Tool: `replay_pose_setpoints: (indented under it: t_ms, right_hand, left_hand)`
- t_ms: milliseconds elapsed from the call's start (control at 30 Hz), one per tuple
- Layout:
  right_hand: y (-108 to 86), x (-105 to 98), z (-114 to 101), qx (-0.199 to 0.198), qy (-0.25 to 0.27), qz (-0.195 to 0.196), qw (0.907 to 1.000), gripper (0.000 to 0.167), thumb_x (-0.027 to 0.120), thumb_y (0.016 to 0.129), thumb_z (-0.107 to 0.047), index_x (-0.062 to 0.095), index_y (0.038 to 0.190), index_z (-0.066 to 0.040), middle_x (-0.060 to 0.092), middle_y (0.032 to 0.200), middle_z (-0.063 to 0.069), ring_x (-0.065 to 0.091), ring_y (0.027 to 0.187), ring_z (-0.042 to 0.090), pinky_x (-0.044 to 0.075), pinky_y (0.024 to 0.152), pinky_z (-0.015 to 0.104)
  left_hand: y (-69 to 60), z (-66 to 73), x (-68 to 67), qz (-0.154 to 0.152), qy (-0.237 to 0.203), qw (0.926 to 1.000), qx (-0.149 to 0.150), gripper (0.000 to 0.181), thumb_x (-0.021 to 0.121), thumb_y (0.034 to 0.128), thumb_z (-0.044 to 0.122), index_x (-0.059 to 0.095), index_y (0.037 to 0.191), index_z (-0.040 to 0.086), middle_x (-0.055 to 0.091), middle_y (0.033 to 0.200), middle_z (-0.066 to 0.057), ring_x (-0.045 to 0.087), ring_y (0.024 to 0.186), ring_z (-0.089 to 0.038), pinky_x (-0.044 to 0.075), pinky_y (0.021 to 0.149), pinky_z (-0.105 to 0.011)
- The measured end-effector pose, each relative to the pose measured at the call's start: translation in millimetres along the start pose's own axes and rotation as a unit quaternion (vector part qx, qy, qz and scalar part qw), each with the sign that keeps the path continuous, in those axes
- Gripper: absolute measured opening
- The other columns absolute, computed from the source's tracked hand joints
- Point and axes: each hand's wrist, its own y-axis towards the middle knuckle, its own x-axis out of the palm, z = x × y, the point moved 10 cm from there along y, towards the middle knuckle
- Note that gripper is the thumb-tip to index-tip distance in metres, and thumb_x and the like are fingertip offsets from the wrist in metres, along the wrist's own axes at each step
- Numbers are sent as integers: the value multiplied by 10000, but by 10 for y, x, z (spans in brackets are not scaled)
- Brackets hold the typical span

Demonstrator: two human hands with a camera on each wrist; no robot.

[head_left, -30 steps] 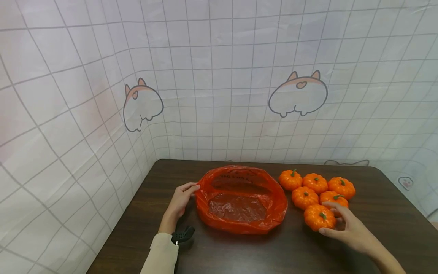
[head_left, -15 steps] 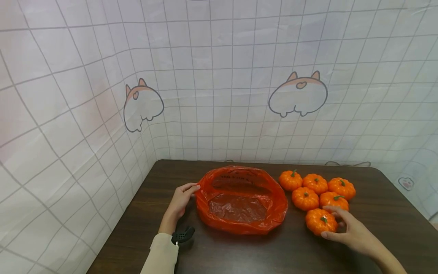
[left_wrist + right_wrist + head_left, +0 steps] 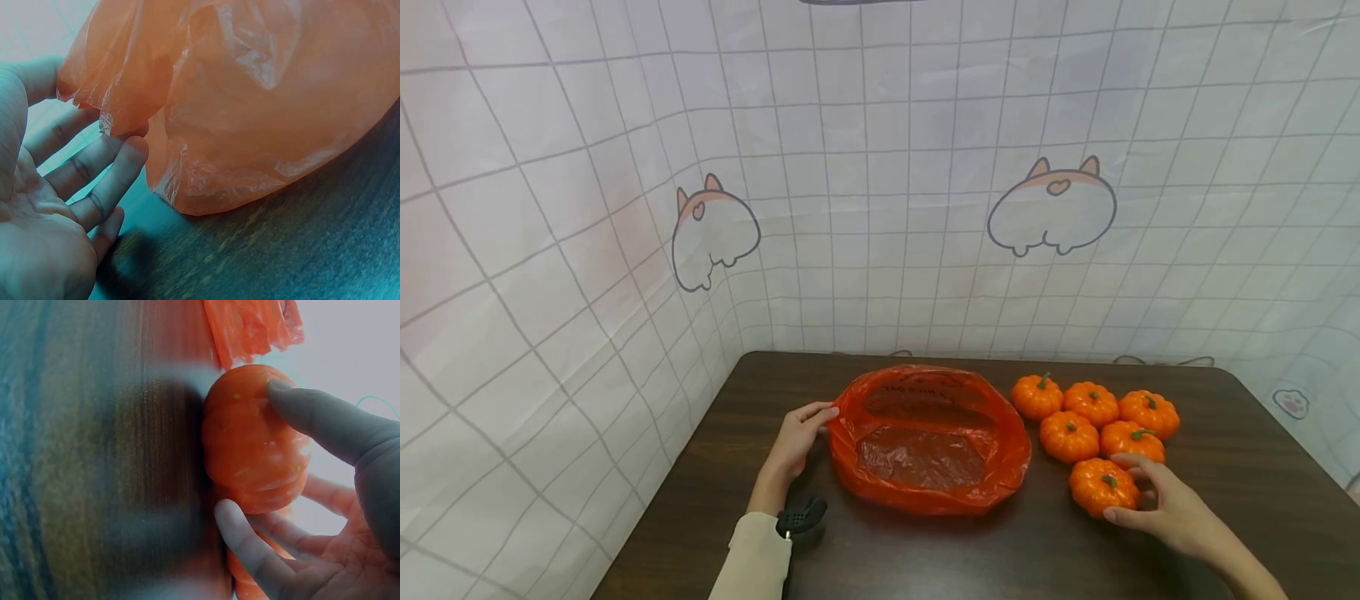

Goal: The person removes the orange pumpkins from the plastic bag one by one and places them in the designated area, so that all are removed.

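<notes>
A red plastic bag stands with its mouth spread wide in the middle of the table. My left hand pinches the left side of its rim, thumb and fingers on the film in the left wrist view. To the right, my right hand holds the nearest small orange pumpkin. In the right wrist view the thumb lies on that pumpkin and the fingers reach round its other side. It sits at table level, close to the others. No pumpkin shows inside the bag.
Several more small pumpkins are grouped just behind the held one, right of the bag. The dark wooden table ends at a white grid-patterned cloth. A black strap device is on the left wrist.
The nearest pumpkin and my right hand shifted slightly right and towards me, then stayed almost still. My left hand and the bag have kept their places.
</notes>
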Motion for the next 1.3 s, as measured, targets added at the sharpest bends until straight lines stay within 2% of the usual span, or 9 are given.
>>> replay_pose_setpoints:
  t_ms: [333, 500, 667, 767, 1033, 1133, 1300]
  right_hand:
    - [2, -23, -12, 50, -152, 116, 9998, 697, 854, 832, -314, 535, 1380, -24, 554, 1276, 300, 620, 1085, 397, 529, 732, 258]
    - [7, -40, -3, 85, -185, 151, 9997, 698, 854, 832, -314, 537, 1385, -31, 538, 1240, 312, 630, 1052, 377, 533, 726, 268]
    - [15, -38, 7, 132, -211, 147, 9996, 696, 850, 835, -321, 534, 1382, -28, 539, 1215, 305, 633, 1031, 362, 553, 737, 324]
    - [16, -33, 8, 131, -227, 150, 9995, 698, 848, 836, -326, 533, 1378, -19, 543, 1213, 294, 625, 1038, 360, 549, 740, 310]
    - [7, -43, -15, 84, -267, 163, 9995, 704, 843, 841, -327, 526, 1379, 0, 542, 1231, 297, 613, 1058, 366, 533, 734, 278]
    - [5, -48, -18, 116, -269, 139, 9995, 707, 837, 847, -332, 522, 1384, 2, 544, 1220, 297, 614, 1052, 364, 550, 744, 317]
    - [3, -48, -1, 204, -241, 103, 9994, 729, 834, 849, -340, 509, 1389, 25, 557, 1176, 281, 622, 1020, 355, 580, 797, 477]
  left_hand:
    - [-13, 7, 6, -25, 15, 10000, 8, 358, 678, 990, 286, 709, 1244, 35, 744, 1008, -5, 665, 895, -204, 514, 969, -377]
    - [-6, 21, 6, -26, -13, 10000, 25, 350, 682, 987, 272, 710, 1240, 33, 741, 995, 1, 665, 887, -209, 524, 923, -352]
    - [-5, 22, -2, -17, 12, 10000, 15, 349, 680, 988, 277, 712, 1234, 31, 745, 982, 2, 666, 891, -208, 497, 997, -425]
    - [-9, 17, -1, -32, 20, 10000, -1, 341, 672, 992, 272, 714, 1231, 33, 749, 984, 1, 667, 892, -203, 482, 1017, -440]
    - [-27, 27, 2, -65, -34, 10000, 4, 310, 663, 997, 241, 722, 1216, 30, 752, 988, -13, 677, 859, -190, 527, 872, -314]
    - [-30, 29, 5, -67, -19, 10000, 17, 307, 656, 1002, 239, 722, 1219, 33, 751, 996, -12, 677, 861, -188, 528, 867, -303]
    - [-29, 26, 10, -69, 11, 10000, 1, 312, 658, 1000, 252, 723, 1224, 44, 749, 1016, -9, 680, 871, -189, 521, 912, -336]
